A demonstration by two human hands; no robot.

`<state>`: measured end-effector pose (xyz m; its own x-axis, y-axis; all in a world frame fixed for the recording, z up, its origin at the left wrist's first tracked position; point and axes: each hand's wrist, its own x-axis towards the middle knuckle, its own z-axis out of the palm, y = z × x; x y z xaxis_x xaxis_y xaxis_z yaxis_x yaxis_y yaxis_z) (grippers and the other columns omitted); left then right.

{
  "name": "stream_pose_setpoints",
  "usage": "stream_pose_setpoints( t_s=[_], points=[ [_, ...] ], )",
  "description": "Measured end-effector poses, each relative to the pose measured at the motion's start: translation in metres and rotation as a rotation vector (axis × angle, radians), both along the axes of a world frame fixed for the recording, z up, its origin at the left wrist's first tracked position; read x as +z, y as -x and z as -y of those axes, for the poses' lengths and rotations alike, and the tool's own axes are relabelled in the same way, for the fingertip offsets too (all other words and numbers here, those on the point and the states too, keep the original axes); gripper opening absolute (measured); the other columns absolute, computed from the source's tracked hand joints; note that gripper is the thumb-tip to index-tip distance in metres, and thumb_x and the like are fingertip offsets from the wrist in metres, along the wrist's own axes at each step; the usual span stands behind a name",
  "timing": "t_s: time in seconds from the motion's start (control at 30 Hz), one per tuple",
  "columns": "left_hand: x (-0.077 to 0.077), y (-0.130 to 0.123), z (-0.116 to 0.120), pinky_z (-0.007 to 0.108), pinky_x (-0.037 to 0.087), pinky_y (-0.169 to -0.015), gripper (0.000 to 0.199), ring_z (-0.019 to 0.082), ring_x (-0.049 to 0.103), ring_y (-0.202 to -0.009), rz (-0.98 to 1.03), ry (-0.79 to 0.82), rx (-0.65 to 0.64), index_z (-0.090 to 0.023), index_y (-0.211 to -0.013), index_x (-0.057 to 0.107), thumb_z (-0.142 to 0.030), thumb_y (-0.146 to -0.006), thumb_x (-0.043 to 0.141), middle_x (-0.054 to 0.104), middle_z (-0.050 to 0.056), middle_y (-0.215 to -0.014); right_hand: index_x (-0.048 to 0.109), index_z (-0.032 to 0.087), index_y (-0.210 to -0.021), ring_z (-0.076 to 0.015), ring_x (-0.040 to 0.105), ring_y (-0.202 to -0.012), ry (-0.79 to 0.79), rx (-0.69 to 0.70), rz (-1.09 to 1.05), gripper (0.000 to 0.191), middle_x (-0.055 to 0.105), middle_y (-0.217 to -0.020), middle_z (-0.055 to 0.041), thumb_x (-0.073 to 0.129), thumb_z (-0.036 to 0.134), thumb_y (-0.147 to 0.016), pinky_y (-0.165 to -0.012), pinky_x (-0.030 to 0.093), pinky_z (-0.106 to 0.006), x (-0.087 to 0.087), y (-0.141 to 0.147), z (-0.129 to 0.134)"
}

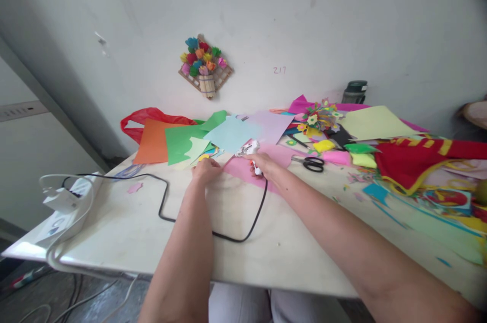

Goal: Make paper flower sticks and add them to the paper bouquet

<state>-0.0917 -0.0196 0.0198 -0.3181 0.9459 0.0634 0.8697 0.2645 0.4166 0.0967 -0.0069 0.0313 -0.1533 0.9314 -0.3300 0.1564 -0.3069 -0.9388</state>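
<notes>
My right hand (261,165) is wrapped round a white hot glue gun (251,148), whose black cord (262,206) loops down over the table. The gun's tip points left, above a sheet of pink paper (243,171). Close by on the left, my left hand (206,169) has its fingers drawn together near the tip. A thin reddish line runs from those fingers toward the nozzle; whether it is a held strip or a paper edge is unclear. Light blue paper (232,133) and small yellow and blue paper pieces (209,153) lie just beyond my hands.
Black scissors (312,164) lie right of the pink paper. Paper flowers (319,117), bright soft packets (337,157) and a red cloth (403,163) crowd the right side. Orange paper (152,143) and green paper (180,143) lie left. A white power strip (68,211) sits at the left edge.
</notes>
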Motion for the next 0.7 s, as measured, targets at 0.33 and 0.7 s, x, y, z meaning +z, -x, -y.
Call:
stream_pose_setpoints(
  t_s=[0.33,0.7],
  points=[
    [-0.0045,0.0025,-0.0033,0.031,0.035,-0.079,0.014,0.018,0.058,-0.079,0.006,-0.018,0.03,-0.025,-0.065,0.063,-0.034,-0.056,0.059,0.066,-0.001,-0.072,0.05,0.012,-0.075,-0.0112,0.049,-0.036,-0.01,-0.058,-0.026,0.032,0.052,-0.047,-0.0021,0.06,0.042,-0.067,-0.033,0.039,-0.021,-0.0074,0.0005,-0.0097],
    [-0.0048,0.0045,-0.0029,0.028,0.038,-0.073,0.014,0.017,0.059,-0.076,0.032,-0.011,0.017,-0.024,-0.066,0.063,-0.032,-0.056,0.058,0.066,-0.001,-0.071,0.048,0.013,-0.071,-0.0104,0.047,-0.034,0.005,-0.025,-0.008,0.026,0.05,-0.046,-0.0012,0.058,0.038,-0.07,-0.033,0.038,-0.021,-0.0044,0.0001,-0.006]
  ],
)
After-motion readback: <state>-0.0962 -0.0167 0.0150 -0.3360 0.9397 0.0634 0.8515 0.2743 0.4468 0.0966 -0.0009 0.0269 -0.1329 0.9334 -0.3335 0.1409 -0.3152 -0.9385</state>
